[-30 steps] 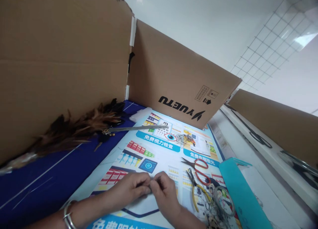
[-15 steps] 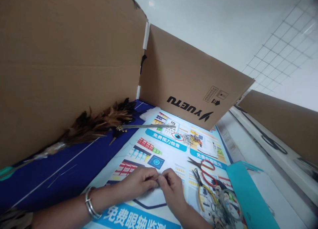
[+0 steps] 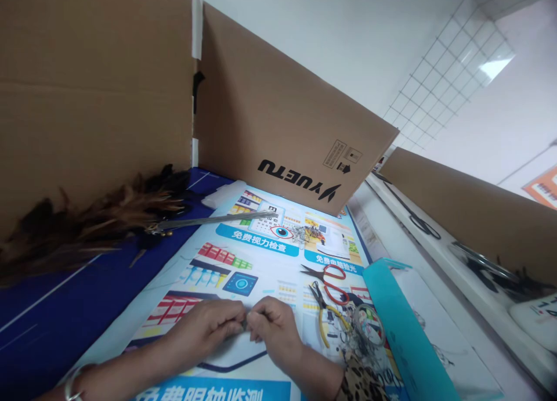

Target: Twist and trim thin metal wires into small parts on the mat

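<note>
My left hand [image 3: 217, 322] and my right hand [image 3: 275, 327] meet over the printed sheet [image 3: 261, 279], fingertips pinched close together. Whatever lies between them is too small to make out. To the right of my hands are red-handled scissors [image 3: 335, 284] and yellow-handled pliers [image 3: 324, 320]. A coil of wire [image 3: 369, 325] rests beside them amid a tangle of fine pieces. Farther off, a bundle of thin metal rods [image 3: 213, 220] crosses the sheet's edge. Small wire bits [image 3: 300, 234] lie on the print near the back.
Tall cardboard panels [image 3: 278, 111] wall the table at the left and back. Brown and black feathers [image 3: 100, 218] lie along the left panel on blue cloth [image 3: 52, 314]. A teal folder [image 3: 400, 325] with white paper lies at the right, by a white ledge [image 3: 439, 262].
The view has swung to the right, so everything appears shifted left and more of the right side shows. My hands remain pinched close together.
</note>
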The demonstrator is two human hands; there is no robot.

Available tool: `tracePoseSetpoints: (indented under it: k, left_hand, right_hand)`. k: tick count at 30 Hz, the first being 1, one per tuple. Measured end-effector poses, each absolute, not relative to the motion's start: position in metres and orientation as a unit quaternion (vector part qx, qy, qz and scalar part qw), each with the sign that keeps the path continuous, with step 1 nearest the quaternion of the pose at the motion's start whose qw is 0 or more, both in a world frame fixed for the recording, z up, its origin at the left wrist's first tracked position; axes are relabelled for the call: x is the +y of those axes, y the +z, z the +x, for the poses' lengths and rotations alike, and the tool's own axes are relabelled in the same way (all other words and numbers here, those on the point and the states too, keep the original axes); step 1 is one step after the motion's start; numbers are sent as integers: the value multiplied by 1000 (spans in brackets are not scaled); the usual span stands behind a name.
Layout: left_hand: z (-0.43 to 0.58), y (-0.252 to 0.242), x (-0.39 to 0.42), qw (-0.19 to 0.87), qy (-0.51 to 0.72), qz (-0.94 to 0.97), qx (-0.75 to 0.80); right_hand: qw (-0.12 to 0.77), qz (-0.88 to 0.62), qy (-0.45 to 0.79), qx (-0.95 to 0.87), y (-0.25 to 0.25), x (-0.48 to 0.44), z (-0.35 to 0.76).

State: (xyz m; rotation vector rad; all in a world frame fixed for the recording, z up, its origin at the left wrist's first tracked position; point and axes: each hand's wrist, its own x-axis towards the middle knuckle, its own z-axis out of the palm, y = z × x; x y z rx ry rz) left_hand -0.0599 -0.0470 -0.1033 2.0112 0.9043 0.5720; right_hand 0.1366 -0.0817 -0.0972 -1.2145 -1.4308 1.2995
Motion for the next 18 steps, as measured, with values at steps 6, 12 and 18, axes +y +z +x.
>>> tracePoseSetpoints:
  k: [6,12,18]
  left_hand:
    - [-60,-106,-44,468,234,769,367]
    - [-59,-108,-43,480,228,760,373]
    - [-60,-114,-42,476,228,765,369]
  right_hand:
    - [421,-478,540,-551,-103,-74,135]
    - [413,-477,518,-578,-104,-72,133]
    - [414,-467,504,-597,-103,-72,132]
